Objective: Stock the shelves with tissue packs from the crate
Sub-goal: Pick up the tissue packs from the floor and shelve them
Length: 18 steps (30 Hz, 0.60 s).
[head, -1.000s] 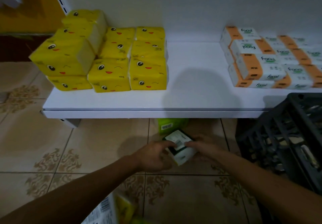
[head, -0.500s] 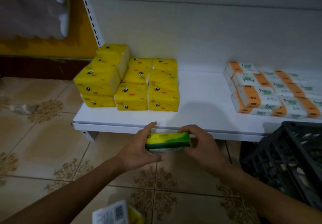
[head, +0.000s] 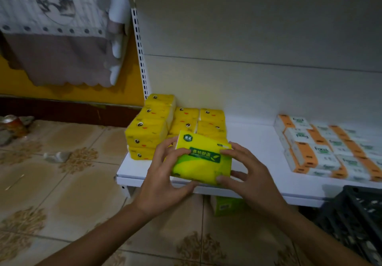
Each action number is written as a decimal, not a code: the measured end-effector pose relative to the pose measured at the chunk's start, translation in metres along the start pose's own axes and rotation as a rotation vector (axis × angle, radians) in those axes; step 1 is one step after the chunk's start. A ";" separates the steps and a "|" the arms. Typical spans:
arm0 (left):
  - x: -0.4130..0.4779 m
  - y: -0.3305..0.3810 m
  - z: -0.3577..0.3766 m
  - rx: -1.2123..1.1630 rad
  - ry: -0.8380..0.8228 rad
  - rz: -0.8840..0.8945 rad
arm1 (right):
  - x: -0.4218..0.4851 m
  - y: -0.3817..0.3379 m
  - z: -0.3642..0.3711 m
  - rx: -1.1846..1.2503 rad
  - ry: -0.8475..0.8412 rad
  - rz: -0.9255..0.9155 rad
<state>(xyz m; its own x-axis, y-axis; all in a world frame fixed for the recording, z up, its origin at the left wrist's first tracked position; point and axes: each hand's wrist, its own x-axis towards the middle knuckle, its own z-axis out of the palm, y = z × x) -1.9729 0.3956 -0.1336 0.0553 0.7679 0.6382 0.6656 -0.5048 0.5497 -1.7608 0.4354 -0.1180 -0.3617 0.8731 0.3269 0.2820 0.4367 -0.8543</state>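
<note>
I hold a yellow-and-green tissue pack [head: 203,159] between both hands above the front edge of the white shelf [head: 256,145]. My left hand [head: 163,181] grips its left end, thumb underneath. My right hand [head: 248,174] grips its right end with curled fingers. The pack is tilted, label facing me. Behind it on the shelf stands a stack of yellow duck-face tissue packs [head: 157,127]. The black crate [head: 355,220] sits on the floor at the lower right, partly cut off.
Orange-and-white tissue packs [head: 328,148] fill the shelf's right side. A green tissue pack [head: 227,205] lies on the tiled floor under the shelf. A can [head: 12,125] and debris lie at the far left. Cloth [head: 62,34] hangs beside the shelf upright.
Both hands lifted the pack from the floor up to shelf height and turned its label towards me. The view tilted upward.
</note>
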 end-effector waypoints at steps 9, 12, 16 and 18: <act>0.094 0.049 -0.001 -0.137 0.096 0.173 | 0.018 -0.050 -0.061 -0.334 0.311 -0.291; 0.124 0.075 0.005 -0.145 0.138 0.210 | 0.027 -0.069 -0.091 -0.362 0.389 -0.349; 0.166 0.120 0.000 -0.135 0.203 0.272 | 0.042 -0.109 -0.138 -0.376 0.422 -0.449; 0.185 0.143 -0.007 -0.120 0.234 0.314 | 0.048 -0.130 -0.162 -0.386 0.425 -0.490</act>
<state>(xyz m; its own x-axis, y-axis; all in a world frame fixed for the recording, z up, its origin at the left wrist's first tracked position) -1.8726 0.4625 0.0669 0.0620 0.4658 0.8827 0.5512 -0.7533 0.3588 -1.6710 0.4557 0.0739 -0.1744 0.5338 0.8274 0.4970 0.7731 -0.3941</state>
